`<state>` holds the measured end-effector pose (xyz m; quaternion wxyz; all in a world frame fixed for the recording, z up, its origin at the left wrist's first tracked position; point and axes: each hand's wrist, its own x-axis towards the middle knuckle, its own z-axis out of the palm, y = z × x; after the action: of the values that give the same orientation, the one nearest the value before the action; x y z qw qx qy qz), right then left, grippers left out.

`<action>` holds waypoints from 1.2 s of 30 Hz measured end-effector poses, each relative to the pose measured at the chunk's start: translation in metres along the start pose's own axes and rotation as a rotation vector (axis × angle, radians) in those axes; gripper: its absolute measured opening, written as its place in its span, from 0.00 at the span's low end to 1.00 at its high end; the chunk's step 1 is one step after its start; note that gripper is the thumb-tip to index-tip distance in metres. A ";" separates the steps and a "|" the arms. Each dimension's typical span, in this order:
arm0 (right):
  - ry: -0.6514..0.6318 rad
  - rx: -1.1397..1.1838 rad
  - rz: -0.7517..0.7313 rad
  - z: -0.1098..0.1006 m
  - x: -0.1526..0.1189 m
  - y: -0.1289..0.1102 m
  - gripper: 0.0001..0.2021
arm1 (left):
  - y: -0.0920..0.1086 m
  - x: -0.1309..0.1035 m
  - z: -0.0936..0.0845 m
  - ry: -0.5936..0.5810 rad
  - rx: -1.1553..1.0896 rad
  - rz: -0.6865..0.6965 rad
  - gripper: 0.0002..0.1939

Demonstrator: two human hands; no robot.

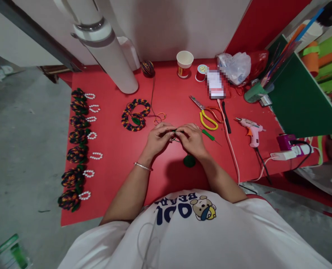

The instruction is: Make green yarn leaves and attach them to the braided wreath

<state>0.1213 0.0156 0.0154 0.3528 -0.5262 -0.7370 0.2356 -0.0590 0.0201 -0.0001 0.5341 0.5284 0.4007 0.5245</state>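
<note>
Both hands meet over the red table (121,157), fingertips nearly touching. My left hand (160,138) and my right hand (190,137) are closed in pinches on a thin dark green thread, which hangs in a small loop between them. A round dark green piece (189,161) lies below my right hand. Just right of that hand is a tool with a green handle (208,135). Beyond my left hand are an orange-yellow yarn loop (160,117) and a curled multicoloured braid (135,115) with a green leaf shape on it.
Multicoloured yarn bundles (77,136) and beaded loops (92,135) line the left edge. Behind stand a tall flask (110,56), yarn ball (147,68) and paper cup (184,64). Scissors (208,118), a glue gun (252,131), cables and a phone (215,84) lie right.
</note>
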 end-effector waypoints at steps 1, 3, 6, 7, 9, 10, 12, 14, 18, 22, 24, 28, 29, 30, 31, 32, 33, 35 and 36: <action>0.003 0.003 0.008 0.000 0.000 0.000 0.06 | -0.001 0.000 0.000 0.005 0.003 0.006 0.06; 0.020 0.017 0.025 0.001 0.000 0.001 0.04 | -0.002 0.001 0.000 0.035 -0.006 0.000 0.05; 0.021 0.029 0.052 0.001 0.000 0.000 0.17 | -0.003 0.001 0.000 0.103 -0.025 -0.023 0.06; 0.020 0.031 0.066 0.000 0.000 0.000 0.20 | -0.002 0.001 0.001 0.123 -0.032 -0.031 0.06; 0.023 0.052 0.107 0.001 0.000 0.000 0.24 | -0.001 0.002 0.001 0.150 -0.051 -0.044 0.07; 0.026 0.081 0.135 0.002 -0.001 0.001 0.24 | -0.001 0.002 0.001 0.157 -0.061 -0.050 0.08; 0.016 0.178 0.198 0.006 -0.002 0.003 0.23 | 0.000 0.003 0.001 0.167 -0.080 -0.064 0.08; -0.005 0.297 0.257 0.009 -0.003 0.005 0.21 | -0.001 0.003 0.002 0.172 -0.092 -0.083 0.09; 0.001 0.350 0.277 0.010 -0.004 0.004 0.17 | -0.001 0.003 0.002 0.177 -0.100 -0.111 0.09; 0.079 0.176 0.135 0.001 -0.001 -0.005 0.15 | 0.000 0.002 0.003 0.160 -0.073 -0.095 0.08; 0.139 0.121 0.067 -0.003 -0.001 -0.009 0.11 | 0.000 0.002 0.004 0.143 -0.032 -0.070 0.07; 0.199 0.035 -0.006 -0.003 -0.002 -0.011 0.06 | -0.002 0.000 0.007 0.165 0.029 -0.038 0.05; 0.194 0.017 0.004 -0.002 -0.003 -0.010 0.07 | -0.002 0.000 0.008 0.176 0.028 -0.046 0.05; 0.183 0.003 0.021 -0.001 -0.003 -0.009 0.07 | -0.002 0.000 0.009 0.187 0.017 -0.063 0.06; 0.170 -0.010 0.037 -0.001 -0.003 -0.009 0.07 | -0.003 -0.001 0.010 0.196 -0.001 -0.085 0.08; 0.160 -0.019 0.047 0.000 -0.003 -0.008 0.06 | -0.003 -0.001 0.010 0.202 -0.023 -0.110 0.11; 0.157 -0.021 0.048 0.000 -0.003 -0.008 0.06 | -0.003 -0.001 0.011 0.207 -0.047 -0.133 0.14; 0.154 -0.022 0.038 -0.001 -0.003 -0.008 0.06 | -0.003 -0.001 0.011 0.218 -0.086 -0.159 0.18; 0.154 -0.028 0.036 -0.002 -0.003 -0.009 0.06 | -0.003 -0.001 0.011 0.222 -0.096 -0.162 0.18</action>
<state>0.1179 0.0098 0.0218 0.3969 -0.5607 -0.7013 0.1905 -0.0476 0.0182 -0.0016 0.5518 0.4066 0.4732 0.5534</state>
